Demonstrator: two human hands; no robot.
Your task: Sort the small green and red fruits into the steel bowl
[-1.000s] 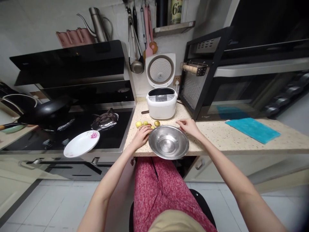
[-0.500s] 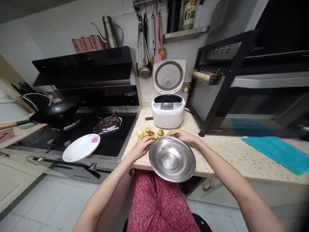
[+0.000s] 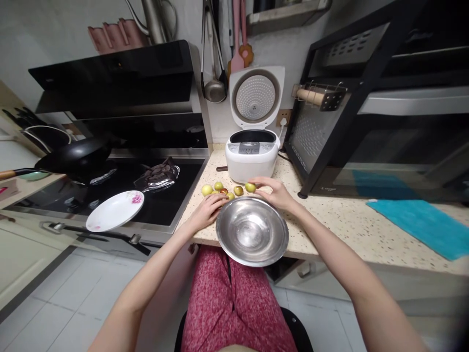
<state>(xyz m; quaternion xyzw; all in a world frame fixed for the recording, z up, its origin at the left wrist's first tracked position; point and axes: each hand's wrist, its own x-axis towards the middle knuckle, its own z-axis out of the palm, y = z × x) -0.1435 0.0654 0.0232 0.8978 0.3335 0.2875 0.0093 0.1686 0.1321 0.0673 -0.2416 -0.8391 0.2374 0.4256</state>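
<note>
Beyond the far rim of a wide steel bowl [image 3: 252, 232], my right hand [image 3: 276, 194] pinches a green jujube [image 3: 250, 187] between thumb and fingers. The bowl has nothing in it and overhangs the counter's front edge. My left hand [image 3: 209, 211] lies at the bowl's left rim, its fingers stretched out over the near side of a small group of jujubes [image 3: 219, 186]. These are yellow-green, and one is reddish brown. A jujube with a brown patch [image 3: 238, 190] sits apart, just left of the held one. The left fingertips are partly hidden among the fruit.
An open white rice cooker [image 3: 252, 159] stands behind the fruit. To the left, a flowered white plate [image 3: 115, 211] rests at the cooktop's front edge and a black wok [image 3: 78, 156] stands farther back. A blue cloth [image 3: 421, 225] lies right, beside a black rack [image 3: 330, 137].
My right hand has come up from behind the bowl's rim and now shows a jujube in its fingers. My left hand stays by the fruit. The camera view has tilted down.
</note>
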